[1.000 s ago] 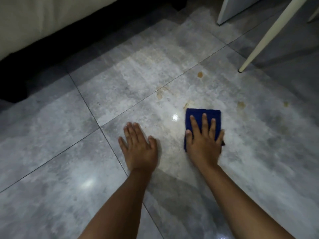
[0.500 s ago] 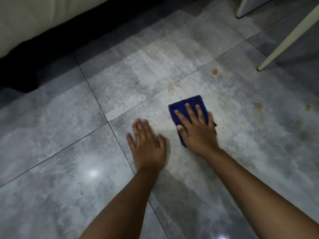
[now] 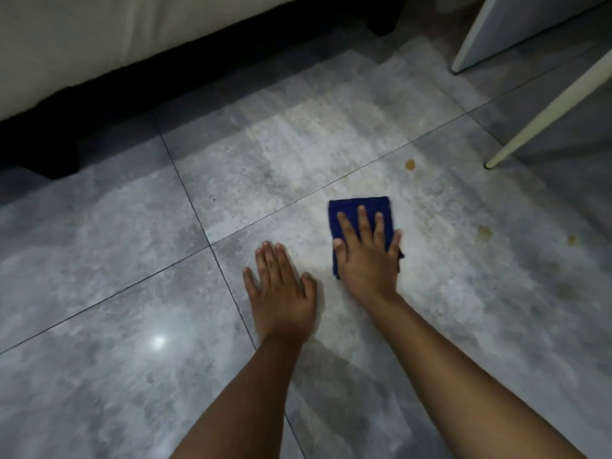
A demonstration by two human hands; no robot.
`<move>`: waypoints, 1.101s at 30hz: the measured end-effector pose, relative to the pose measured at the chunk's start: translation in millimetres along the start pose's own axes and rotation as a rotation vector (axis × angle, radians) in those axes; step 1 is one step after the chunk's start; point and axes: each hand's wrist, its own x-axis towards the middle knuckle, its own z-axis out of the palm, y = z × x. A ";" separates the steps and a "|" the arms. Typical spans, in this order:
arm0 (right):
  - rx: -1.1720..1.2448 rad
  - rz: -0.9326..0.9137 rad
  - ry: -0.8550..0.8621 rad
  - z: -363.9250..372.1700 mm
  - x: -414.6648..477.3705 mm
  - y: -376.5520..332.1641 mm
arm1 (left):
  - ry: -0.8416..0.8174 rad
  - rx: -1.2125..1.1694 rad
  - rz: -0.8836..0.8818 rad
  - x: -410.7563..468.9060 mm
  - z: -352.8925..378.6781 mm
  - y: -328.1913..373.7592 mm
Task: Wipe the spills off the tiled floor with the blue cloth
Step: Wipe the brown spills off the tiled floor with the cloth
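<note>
A folded blue cloth (image 3: 359, 205) lies flat on the grey tiled floor (image 3: 132, 376), just past a grout line. My right hand (image 3: 367, 256) presses down on it with fingers spread, covering its near half. My left hand (image 3: 280, 288) rests flat on the bare tile to the left of the cloth, fingers together, holding nothing. Brown spill spots remain on the floor: one (image 3: 410, 164) beyond the cloth to the right, another (image 3: 484, 232) further right, and a small one (image 3: 572, 239) beside it.
A cream sofa (image 3: 99, 38) with a dark gap underneath runs along the far left. A slanted cream chair leg (image 3: 543, 111) touches the floor at the right. A white furniture panel (image 3: 490, 24) stands at the far right corner.
My right hand has pushed the blue cloth forward and left over the stains near the grout line; those stains no longer show. My left hand stays planted on the tile.
</note>
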 end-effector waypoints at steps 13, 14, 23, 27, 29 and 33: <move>0.051 0.302 0.055 -24.2 -0.7 104.8 | 0.031 -0.023 0.008 2.9 1.3 -3.3; 0.046 0.312 0.060 -19.9 -24.0 103.3 | 0.027 -0.023 0.006 2.1 1.7 -5.5; -0.019 0.133 -0.015 -27.7 -36.8 108.1 | -0.032 -0.044 0.201 16.6 -5.1 80.8; 0.002 0.256 0.049 -47.9 0.5 152.5 | -0.048 0.005 0.177 37.8 10.1 133.2; 0.016 0.376 0.051 -48.3 -9.8 180.8 | -0.040 0.047 0.154 33.5 18.1 135.2; 0.038 0.459 0.087 -33.1 -60.1 170.0 | -0.031 0.062 0.139 31.1 23.5 135.0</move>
